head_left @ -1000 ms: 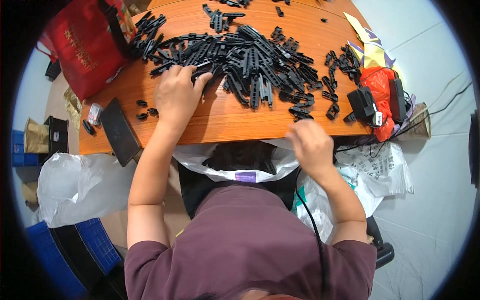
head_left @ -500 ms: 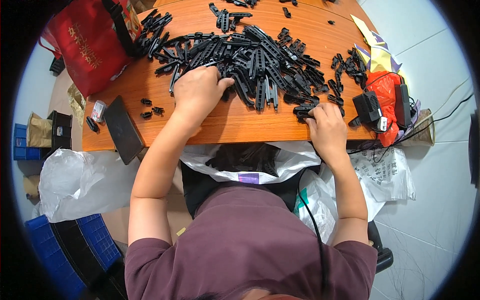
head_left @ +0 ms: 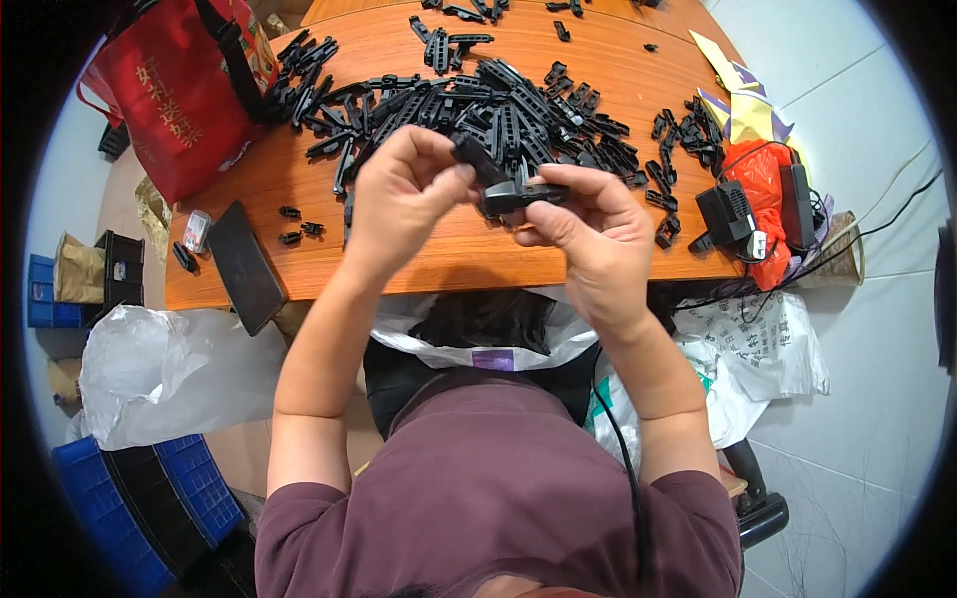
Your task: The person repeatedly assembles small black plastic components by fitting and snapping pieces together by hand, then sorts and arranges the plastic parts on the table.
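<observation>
The person's left hand (head_left: pixel 404 199) pinches a long black plastic piece (head_left: pixel 478 159) between thumb and fingers, and its lower end meets a short, rounded black plastic piece (head_left: pixel 508 197) gripped by the right hand (head_left: pixel 593 239). Both hands are above the front of an orange-brown wooden table (head_left: pixel 439 267), with a heap of slim black plastic parts (head_left: pixel 399 105) just beyond. A red bag with gold lettering (head_left: pixel 174 115) stands at the left, near a flat, dark rectangular object (head_left: pixel 244 269); a crumpled orange-red plastic bag (head_left: pixel 768 264) lies at the right.
</observation>
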Demonstrator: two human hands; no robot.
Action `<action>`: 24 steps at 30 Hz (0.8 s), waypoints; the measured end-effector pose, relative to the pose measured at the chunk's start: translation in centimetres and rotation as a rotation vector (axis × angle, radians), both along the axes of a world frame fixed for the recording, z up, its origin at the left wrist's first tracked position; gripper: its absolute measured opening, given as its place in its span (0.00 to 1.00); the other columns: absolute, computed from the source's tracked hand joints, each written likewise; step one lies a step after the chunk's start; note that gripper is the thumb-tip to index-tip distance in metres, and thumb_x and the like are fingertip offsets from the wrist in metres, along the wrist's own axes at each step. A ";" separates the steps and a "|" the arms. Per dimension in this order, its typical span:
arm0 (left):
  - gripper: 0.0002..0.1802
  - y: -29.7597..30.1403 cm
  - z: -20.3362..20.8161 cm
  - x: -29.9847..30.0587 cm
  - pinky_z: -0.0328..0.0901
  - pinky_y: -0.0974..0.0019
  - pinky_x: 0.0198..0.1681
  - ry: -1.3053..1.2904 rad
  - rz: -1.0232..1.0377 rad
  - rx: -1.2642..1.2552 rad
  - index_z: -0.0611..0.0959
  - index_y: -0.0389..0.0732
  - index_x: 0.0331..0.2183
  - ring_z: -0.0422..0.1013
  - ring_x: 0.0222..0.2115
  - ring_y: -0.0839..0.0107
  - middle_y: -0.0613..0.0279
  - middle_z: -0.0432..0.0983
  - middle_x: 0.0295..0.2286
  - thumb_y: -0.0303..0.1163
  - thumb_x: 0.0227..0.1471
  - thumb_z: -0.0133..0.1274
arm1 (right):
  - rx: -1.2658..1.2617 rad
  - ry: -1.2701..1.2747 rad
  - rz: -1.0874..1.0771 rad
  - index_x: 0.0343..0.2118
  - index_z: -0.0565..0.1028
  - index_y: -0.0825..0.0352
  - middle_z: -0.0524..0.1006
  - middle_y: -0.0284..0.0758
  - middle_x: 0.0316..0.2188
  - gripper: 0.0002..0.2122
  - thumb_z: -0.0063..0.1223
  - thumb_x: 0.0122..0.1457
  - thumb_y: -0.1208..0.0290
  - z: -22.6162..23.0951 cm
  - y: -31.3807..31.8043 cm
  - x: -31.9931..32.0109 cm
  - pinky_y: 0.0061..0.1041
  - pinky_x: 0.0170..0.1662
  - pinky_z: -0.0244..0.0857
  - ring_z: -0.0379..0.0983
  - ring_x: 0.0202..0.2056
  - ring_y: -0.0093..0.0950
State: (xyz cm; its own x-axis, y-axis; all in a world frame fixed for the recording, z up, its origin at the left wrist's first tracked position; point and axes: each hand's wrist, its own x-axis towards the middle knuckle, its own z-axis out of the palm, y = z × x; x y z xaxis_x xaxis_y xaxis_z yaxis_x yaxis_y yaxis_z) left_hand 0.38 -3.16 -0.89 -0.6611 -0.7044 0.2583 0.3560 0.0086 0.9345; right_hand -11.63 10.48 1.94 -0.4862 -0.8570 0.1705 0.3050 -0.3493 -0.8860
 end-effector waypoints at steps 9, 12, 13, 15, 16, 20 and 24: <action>0.12 2.7 0.0 0.0 0.68 0.68 0.41 0.369 -0.071 -0.219 0.64 0.38 0.34 0.72 0.37 0.69 0.46 0.74 0.38 0.19 0.51 0.50 | -0.123 0.280 -0.175 0.39 0.75 0.70 0.71 0.35 0.35 0.13 0.56 0.48 0.86 -0.9 0.0 2.4 0.18 0.34 0.70 0.72 0.31 0.19; 0.13 3.2 0.2 -0.2 0.68 0.69 0.41 0.448 -0.073 -0.177 0.65 0.37 0.38 0.72 0.37 0.70 0.48 0.74 0.38 0.18 0.51 0.50 | -0.125 0.413 -0.256 0.39 0.76 0.67 0.74 0.35 0.30 0.15 0.58 0.45 0.86 -1.3 0.2 1.9 0.19 0.30 0.68 0.71 0.28 0.20; 0.16 3.4 0.6 -0.2 0.68 0.70 0.41 0.376 -0.044 -0.144 0.65 0.36 0.41 0.72 0.37 0.70 0.49 0.74 0.38 0.18 0.51 0.50 | -0.131 0.590 -0.328 0.38 0.76 0.66 0.75 0.35 0.28 0.16 0.60 0.43 0.86 -1.5 0.3 1.6 0.19 0.29 0.67 0.71 0.27 0.21; 0.22 3.7 0.9 0.0 0.67 0.71 0.42 0.270 -0.020 -0.093 0.65 0.32 0.49 0.72 0.38 0.70 0.52 0.74 0.38 0.18 0.51 0.49 | -0.149 0.677 -0.359 0.38 0.77 0.66 0.75 0.35 0.26 0.17 0.60 0.42 0.86 -1.3 0.2 1.3 0.20 0.29 0.67 0.71 0.26 0.23; 0.22 3.6 0.9 0.1 0.67 0.71 0.42 0.270 -0.019 -0.094 0.65 0.32 0.49 0.72 0.38 0.70 0.52 0.74 0.38 0.18 0.51 0.49 | -0.165 0.762 -0.388 0.37 0.77 0.66 0.75 0.36 0.24 0.17 0.60 0.41 0.87 -1.3 0.2 1.2 0.20 0.28 0.67 0.72 0.25 0.24; 0.19 2.8 1.1 0.8 0.66 0.68 0.45 0.274 -0.088 -0.391 0.71 0.30 0.45 0.70 0.42 0.67 0.48 0.73 0.40 0.13 0.49 0.46 | -0.162 0.953 -0.391 0.36 0.77 0.67 0.75 0.36 0.24 0.16 0.61 0.41 0.86 0.1 0.6 1.4 0.20 0.26 0.67 0.71 0.24 0.24; 0.19 3.7 2.1 1.1 0.60 0.55 0.53 0.194 -0.138 -0.368 0.69 0.32 0.45 0.68 0.46 0.54 0.45 0.72 0.41 0.19 0.49 0.51 | -0.153 1.007 -0.452 0.34 0.78 0.67 0.75 0.36 0.23 0.15 0.60 0.41 0.87 0.2 0.6 1.1 0.20 0.26 0.67 0.72 0.23 0.26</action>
State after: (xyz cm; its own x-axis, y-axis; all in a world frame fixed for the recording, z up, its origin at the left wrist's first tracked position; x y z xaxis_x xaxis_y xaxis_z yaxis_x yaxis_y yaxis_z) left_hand 1.48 0.51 1.24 -0.6569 -0.4508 0.6044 0.5456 0.2690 0.7937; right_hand -10.50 11.08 2.14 -0.3281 -0.5724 0.7515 -0.7113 -0.3738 -0.5953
